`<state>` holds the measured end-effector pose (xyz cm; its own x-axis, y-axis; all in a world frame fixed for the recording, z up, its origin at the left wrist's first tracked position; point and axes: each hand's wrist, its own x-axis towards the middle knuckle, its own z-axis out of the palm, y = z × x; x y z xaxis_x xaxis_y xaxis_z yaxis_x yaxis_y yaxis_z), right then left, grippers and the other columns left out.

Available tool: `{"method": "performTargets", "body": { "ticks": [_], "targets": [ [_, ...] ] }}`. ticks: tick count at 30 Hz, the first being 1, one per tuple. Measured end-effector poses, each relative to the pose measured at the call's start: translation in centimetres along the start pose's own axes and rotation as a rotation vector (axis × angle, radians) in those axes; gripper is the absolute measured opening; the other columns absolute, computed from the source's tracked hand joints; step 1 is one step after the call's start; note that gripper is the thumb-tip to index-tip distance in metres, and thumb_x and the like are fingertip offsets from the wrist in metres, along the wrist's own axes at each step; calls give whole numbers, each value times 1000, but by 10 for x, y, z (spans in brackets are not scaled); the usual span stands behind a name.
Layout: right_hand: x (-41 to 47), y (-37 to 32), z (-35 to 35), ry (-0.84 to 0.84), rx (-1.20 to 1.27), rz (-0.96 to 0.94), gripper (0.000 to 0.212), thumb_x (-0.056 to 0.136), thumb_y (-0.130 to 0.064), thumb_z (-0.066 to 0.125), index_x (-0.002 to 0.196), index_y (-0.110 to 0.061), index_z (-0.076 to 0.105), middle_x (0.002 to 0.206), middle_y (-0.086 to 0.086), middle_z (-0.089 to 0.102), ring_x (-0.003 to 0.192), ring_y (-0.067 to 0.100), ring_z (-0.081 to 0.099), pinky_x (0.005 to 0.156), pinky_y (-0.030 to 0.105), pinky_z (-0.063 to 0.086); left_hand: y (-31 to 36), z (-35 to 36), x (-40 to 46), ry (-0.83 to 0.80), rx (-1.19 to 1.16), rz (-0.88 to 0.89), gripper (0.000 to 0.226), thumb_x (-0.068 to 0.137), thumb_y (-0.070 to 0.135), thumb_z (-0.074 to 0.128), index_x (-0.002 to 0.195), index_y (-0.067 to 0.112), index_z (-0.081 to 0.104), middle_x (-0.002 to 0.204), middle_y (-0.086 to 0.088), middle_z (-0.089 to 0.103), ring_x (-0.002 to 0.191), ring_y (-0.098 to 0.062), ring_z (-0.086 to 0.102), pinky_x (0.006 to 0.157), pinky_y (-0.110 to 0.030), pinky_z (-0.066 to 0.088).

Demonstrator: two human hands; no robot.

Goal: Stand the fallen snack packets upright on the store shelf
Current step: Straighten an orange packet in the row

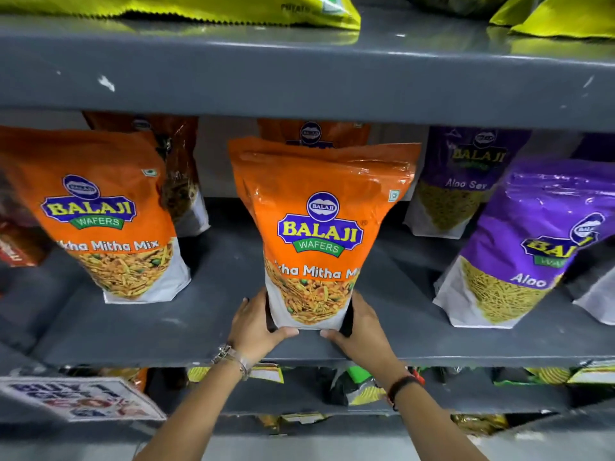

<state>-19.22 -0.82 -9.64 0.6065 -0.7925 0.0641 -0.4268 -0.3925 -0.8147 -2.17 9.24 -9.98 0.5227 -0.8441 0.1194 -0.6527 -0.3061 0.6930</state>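
An orange Balaji snack packet (319, 227) stands upright at the middle of the grey store shelf (213, 314). My left hand (254, 326) grips its lower left corner and my right hand (361, 327) grips its lower right corner, thumbs under the front bottom edge. A second orange packet (100, 214) stands upright to the left. Behind the held one, the top of another orange packet (312, 131) shows. Purple Aloo Sev packets stand to the right, one at the front (529, 247) and one further back (466, 181).
The shelf above (299, 78) overhangs the packets and carries yellow-green bags (199, 8). A dark packet (179, 174) stands behind the left orange one. A lower shelf holds several small packets (359, 384). A printed offer sign (83, 399) hangs at lower left.
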Motion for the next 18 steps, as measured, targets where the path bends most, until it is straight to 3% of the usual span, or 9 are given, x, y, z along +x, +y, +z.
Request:
{"method": "performTargets", "body": {
  "ticks": [4,7,18],
  "targets": [
    [-3,-2,0,21,-9,-5,74,66,-27,76,127,-28,34,130,0,52,121,18,44,97,33,40,3,-1,-2,3,-10,-27,78,56,37,80,120,15,42,125,-8,58,114,-32,50,106,-49,31],
    [-3,0,2,25,-29,3,76,68,-27,75,130,-27,31,132,0,51,122,20,43,97,36,42,3,-1,-3,21,6,-35,77,54,37,81,117,14,44,122,-8,60,112,-33,51,102,-50,36],
    [-2,5,7,50,-71,21,74,67,-29,76,127,-28,33,129,2,53,119,23,47,92,32,40,1,0,-1,-8,24,-30,73,58,41,77,117,15,43,125,-6,58,115,-30,51,110,-44,24]
  ]
}}
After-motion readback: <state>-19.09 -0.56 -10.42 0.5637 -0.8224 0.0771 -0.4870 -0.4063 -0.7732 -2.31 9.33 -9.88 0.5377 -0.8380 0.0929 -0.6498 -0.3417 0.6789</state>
